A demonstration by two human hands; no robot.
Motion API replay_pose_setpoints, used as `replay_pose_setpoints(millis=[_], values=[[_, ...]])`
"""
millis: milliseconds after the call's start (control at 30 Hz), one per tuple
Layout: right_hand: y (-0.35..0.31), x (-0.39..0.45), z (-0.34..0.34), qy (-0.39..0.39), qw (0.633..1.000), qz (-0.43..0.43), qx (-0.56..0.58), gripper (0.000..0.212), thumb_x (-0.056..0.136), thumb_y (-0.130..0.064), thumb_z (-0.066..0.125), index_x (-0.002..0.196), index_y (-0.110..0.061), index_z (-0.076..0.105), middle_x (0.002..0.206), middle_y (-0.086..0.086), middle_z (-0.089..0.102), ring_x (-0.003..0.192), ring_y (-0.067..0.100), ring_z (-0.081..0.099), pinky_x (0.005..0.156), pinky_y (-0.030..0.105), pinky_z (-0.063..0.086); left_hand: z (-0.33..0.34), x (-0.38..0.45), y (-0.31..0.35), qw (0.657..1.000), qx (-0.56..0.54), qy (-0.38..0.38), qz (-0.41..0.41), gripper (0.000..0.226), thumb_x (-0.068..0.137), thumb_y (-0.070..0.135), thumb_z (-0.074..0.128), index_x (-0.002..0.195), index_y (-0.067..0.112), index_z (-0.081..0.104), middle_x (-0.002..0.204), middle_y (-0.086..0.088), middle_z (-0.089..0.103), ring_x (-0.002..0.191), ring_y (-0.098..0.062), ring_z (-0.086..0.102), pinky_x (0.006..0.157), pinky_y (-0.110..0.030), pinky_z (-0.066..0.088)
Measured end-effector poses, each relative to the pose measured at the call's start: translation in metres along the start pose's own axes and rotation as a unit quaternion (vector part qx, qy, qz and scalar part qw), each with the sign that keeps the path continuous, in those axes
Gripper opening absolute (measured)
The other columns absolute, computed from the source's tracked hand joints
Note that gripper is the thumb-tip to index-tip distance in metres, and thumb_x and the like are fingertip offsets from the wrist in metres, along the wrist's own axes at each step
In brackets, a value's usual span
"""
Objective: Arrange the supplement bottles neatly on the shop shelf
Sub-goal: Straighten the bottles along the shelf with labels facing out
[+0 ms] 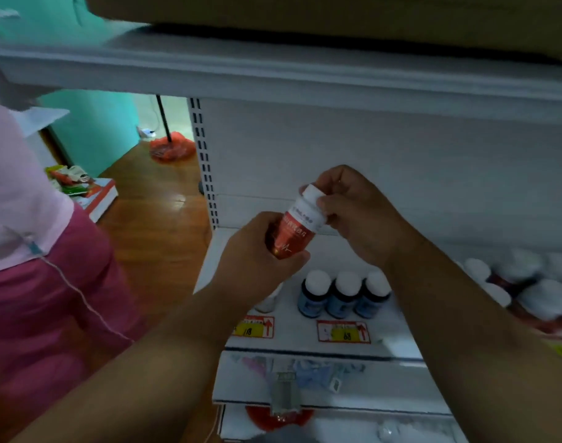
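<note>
Red-labelled bottle [292, 230] with white cap is held tilted in mid-air above the shelf [401, 334], both hands on it. Left hand [257, 251] wraps the lower body; right hand [353, 212] pinches the cap end. Three blue bottles [343, 295] stand in a row near the shelf's front edge, more red ones bunched at far right. Best move, likely: turn it upright, label facing front, set it down beside the row without knocking caps.

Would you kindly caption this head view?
Both hands, left hand and right hand, hold a red bottle above the shelf.
</note>
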State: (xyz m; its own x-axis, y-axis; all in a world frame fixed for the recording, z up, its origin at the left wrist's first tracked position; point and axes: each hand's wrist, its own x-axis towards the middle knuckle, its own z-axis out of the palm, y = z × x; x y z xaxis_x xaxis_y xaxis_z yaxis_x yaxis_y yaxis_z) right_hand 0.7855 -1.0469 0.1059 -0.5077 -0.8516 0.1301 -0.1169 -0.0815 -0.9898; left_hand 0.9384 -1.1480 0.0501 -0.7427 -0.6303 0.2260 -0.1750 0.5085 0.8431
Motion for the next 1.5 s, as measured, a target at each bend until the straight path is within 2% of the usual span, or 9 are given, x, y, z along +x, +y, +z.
replay_pose_setpoints(millis=[167, 367, 633, 733, 867, 1000, 1167, 1333, 1500], values=[[-0.002, -0.052, -0.037, 0.111, 0.986, 0.018, -0.122, 0.025, 0.088, -0.030, 0.067, 0.109, -0.030, 0.054, 0.110, 0.007, 0.064, 0.091, 0.017, 0.069, 0.077, 0.037, 0.060, 0.056, -0.003, 0.027, 0.998, -0.030, 0.004, 0.052, 0.061, 0.067, 0.039, 0.083, 0.111, 0.041, 0.042, 0.100, 0.016, 0.058, 0.085, 0.002, 0.059, 0.070, -0.016, 0.049], [-0.015, -0.085, -0.099, 0.129, 0.983, 0.006, -0.130, 0.031, 0.085, -0.008, 0.066, 0.105, -0.031, 0.060, 0.098, 0.000, 0.070, 0.081, 0.008, 0.068, 0.070, 0.021, 0.055, 0.102, 0.001, 0.060, 0.992, -0.054, -0.092, 0.070, 0.046, 0.076, 0.050, 0.071, 0.111, 0.048, 0.043, 0.098, 0.024, 0.059, 0.086, 0.012, 0.056, 0.065, -0.008, 0.043], [-0.016, -0.115, -0.203, 0.215, 0.944, -0.025, -0.248, 0.021, 0.084, -0.025, 0.068, 0.096, -0.039, 0.058, 0.096, -0.015, 0.067, 0.081, 0.002, 0.066, 0.069, 0.015, 0.054, 0.187, 0.005, 0.100, 0.989, -0.016, -0.101, 0.111, 0.054, 0.083, 0.047, 0.068, 0.130, 0.033, 0.045, 0.115, 0.018, 0.057, 0.098, 0.003, 0.054, 0.083, -0.011, 0.040], [-0.006, -0.118, -0.247, 0.238, 0.906, -0.030, -0.349, 0.032, 0.083, -0.025, 0.066, 0.108, -0.040, 0.053, 0.103, -0.019, 0.061, 0.082, 0.000, 0.059, 0.065, 0.009, 0.044, 0.220, 0.005, 0.101, 0.987, 0.065, -0.077, 0.125, 0.063, 0.081, 0.053, 0.066, 0.135, 0.028, 0.046, 0.128, 0.011, 0.051, 0.114, -0.004, 0.046, 0.095, -0.018, 0.033], [0.027, -0.114, -0.277, 0.194, 0.880, -0.014, -0.433, 0.049, 0.085, -0.016, 0.060, 0.131, -0.028, 0.047, 0.119, 0.002, 0.050, 0.093, 0.010, 0.045, 0.069, 0.015, 0.031, 0.250, 0.007, 0.096, 0.965, 0.215, -0.086, 0.125, 0.082, 0.075, 0.066, 0.064, 0.142, 0.028, 0.036, 0.143, 0.006, 0.039, 0.129, -0.013, 0.031, 0.102, -0.023, 0.020], [0.041, -0.114, -0.288, 0.183, 0.880, -0.036, -0.437, 0.048, 0.087, -0.017, 0.059, 0.133, -0.023, 0.048, 0.121, 0.005, 0.048, 0.089, 0.009, 0.042, 0.067, 0.014, 0.028, 0.262, 0.009, 0.092, 0.948, 0.282, -0.108, 0.105, 0.097, 0.072, 0.074, 0.059, 0.149, 0.028, 0.023, 0.153, 0.004, 0.026, 0.139, -0.016, 0.020, 0.111, -0.032, 0.012], [0.034, -0.112, -0.295, 0.195, 0.885, -0.065, -0.418, 0.047, 0.087, -0.019, 0.060, 0.132, -0.024, 0.049, 0.114, -0.003, 0.046, 0.089, 0.009, 0.048, 0.068, -0.005, 0.028, 0.264, 0.013, 0.102, 0.956, 0.244, -0.087, 0.140, 0.087, 0.074, 0.070, 0.061, 0.145, 0.029, 0.031, 0.147, 0.005, 0.034, 0.132, -0.010, 0.022, 0.106, -0.024, 0.012], [0.020, -0.125, -0.297, 0.232, 0.882, -0.053, -0.408, 0.046, 0.088, -0.020, 0.062, 0.132, -0.022, 0.051, 0.124, 0.000, 0.053, 0.099, 0.003, 0.046, 0.081, 0.011, 0.035, 0.279, 0.028, 0.131, 0.958, 0.185, -0.110, 0.191, 0.076, 0.080, 0.064, 0.060, 0.143, 0.028, 0.035, 0.142, 0.005, 0.040, 0.128, -0.010, 0.030, 0.103, -0.022, 0.020], [0.012, -0.146, -0.320, 0.291, 0.864, -0.052, -0.407, 0.044, 0.088, -0.019, 0.064, 0.130, -0.021, 0.053, 0.122, -0.001, 0.053, 0.098, 0.003, 0.047, 0.077, 0.003, 0.036, 0.308, 0.035, 0.147, 0.949, 0.167, -0.140, 0.228, 0.073, 0.083, 0.057, 0.063, 0.142, 0.022, 0.038, 0.140, 0.000, 0.045, 0.126, -0.018, 0.039, 0.102, -0.024, 0.026]])
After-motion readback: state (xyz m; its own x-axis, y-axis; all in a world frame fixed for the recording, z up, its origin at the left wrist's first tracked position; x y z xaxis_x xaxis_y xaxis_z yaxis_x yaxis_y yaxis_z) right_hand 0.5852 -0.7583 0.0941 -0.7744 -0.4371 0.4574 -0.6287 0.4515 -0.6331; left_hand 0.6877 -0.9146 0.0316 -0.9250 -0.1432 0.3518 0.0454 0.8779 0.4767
